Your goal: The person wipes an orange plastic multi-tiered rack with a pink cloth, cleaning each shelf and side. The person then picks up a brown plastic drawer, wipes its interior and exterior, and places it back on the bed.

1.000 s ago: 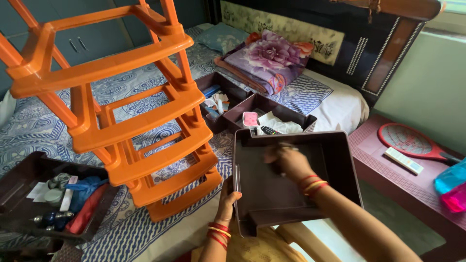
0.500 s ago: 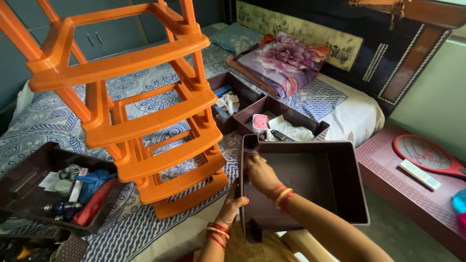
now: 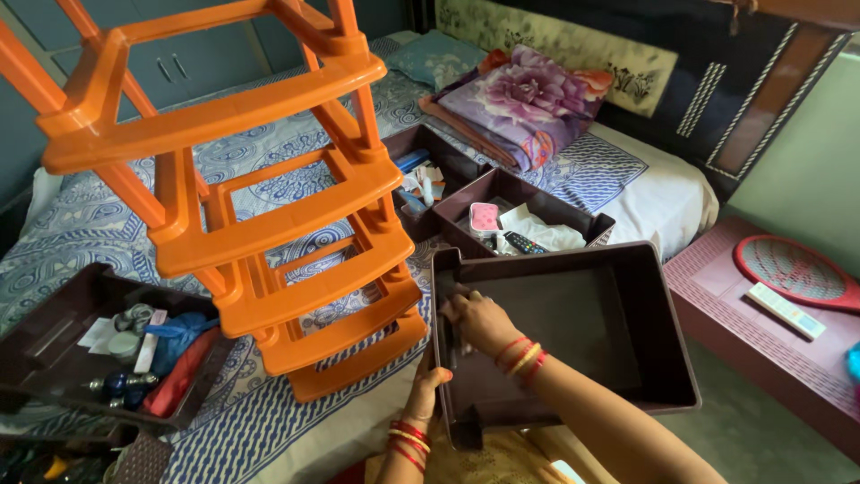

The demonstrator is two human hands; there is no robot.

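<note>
my left hand (image 3: 425, 385) comes up from below, palm turned inward, fingers curled in a grip, red and gold bangles on the wrist. my right hand (image 3: 479, 321) reaches across from the right, forearm angled down, fingers bent and pressing flat, bangles bunched at the wrist.

A small pink-and-white packet (image 3: 485, 218) lies in the far brown drawer (image 3: 573, 211).

Bare forearms, red and gold bangles on both wrists, seemingly painted nails, mustard-yellow garment below.
</note>
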